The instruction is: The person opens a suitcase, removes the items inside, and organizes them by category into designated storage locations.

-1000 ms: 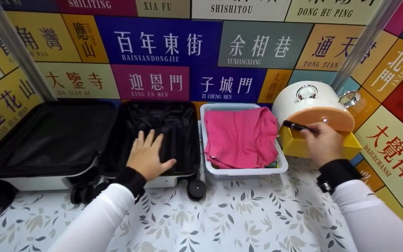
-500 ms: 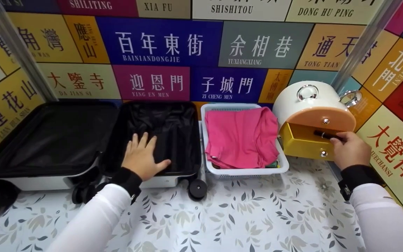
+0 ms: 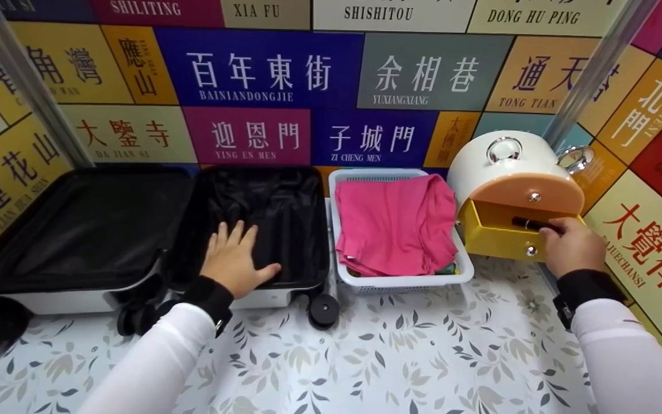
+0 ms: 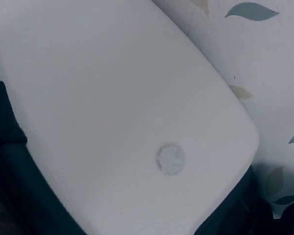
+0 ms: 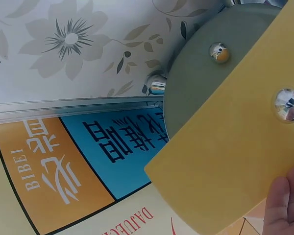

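Note:
My right hand [image 3: 575, 247] pinches a black pen [image 3: 529, 224] by one end. The pen points left, over the pulled-out yellow drawer [image 3: 495, 245] of a white rounded drawer box [image 3: 506, 164]. In the right wrist view my fingertips [image 5: 279, 200] show at the lower right, beside the drawer's front. My left hand [image 3: 234, 259] is spread, palm down, over the near part of the open suitcase half [image 3: 296, 230] with black lining. The left wrist view shows only the suitcase's white shell [image 4: 108, 98] and a round mark, with the hand itself out of sight.
A white basket [image 3: 405, 282] holding a folded pink cloth [image 3: 394, 224] stands between the suitcase and the drawer box. The suitcase's other black half [image 3: 89, 230] lies at the left. A black wheel [image 3: 323, 311] juts toward me. Printed panels rise behind.
My right hand has moved right and down with the pen, from in front of the drawer to its right side. The left hand has shifted slightly left and nearer.

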`<move>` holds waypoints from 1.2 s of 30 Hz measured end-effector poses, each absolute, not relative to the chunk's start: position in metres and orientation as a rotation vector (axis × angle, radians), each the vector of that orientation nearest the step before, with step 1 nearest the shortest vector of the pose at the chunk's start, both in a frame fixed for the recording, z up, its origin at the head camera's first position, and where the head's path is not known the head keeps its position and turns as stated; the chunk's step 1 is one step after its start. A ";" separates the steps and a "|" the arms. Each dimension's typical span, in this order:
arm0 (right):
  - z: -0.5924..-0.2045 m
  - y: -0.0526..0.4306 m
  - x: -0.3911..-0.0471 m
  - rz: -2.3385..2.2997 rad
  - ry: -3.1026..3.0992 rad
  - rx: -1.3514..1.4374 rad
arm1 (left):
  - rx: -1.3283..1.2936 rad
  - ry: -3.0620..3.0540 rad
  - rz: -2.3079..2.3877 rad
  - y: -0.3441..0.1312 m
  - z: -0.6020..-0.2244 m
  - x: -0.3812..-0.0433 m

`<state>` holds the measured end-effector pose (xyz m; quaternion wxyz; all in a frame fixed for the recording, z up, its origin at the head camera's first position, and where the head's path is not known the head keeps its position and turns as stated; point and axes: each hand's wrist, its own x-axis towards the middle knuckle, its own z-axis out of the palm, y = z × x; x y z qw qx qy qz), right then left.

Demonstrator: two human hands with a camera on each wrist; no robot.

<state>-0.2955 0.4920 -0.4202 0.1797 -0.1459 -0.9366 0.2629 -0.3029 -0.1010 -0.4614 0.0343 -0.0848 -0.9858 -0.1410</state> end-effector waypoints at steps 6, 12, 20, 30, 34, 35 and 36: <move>-0.422 0.489 -0.299 0.726 -2.638 -0.386 | -0.262 -3.023 -0.436 -0.099 -0.460 -0.302; -0.426 0.486 -0.303 0.721 -2.646 -0.360 | -0.261 -3.019 -0.439 -0.099 -0.461 -0.302; -0.428 0.488 -0.303 0.744 -2.734 -0.313 | -0.252 -3.011 -0.448 -0.101 -0.462 -0.302; -0.429 0.488 -0.302 0.774 -2.838 -0.326 | -0.246 -3.021 -0.450 -0.101 -0.462 -0.301; -0.431 0.487 -0.301 0.780 -2.842 -0.322 | -0.242 -3.025 -0.449 -0.101 -0.462 -0.301; -0.431 0.487 -0.301 0.779 -2.837 -0.316 | -0.239 -3.028 -0.450 -0.101 -0.462 -0.300; -0.432 0.486 -0.301 0.778 -2.832 -0.308 | -0.239 -3.031 -0.450 -0.100 -0.461 -0.300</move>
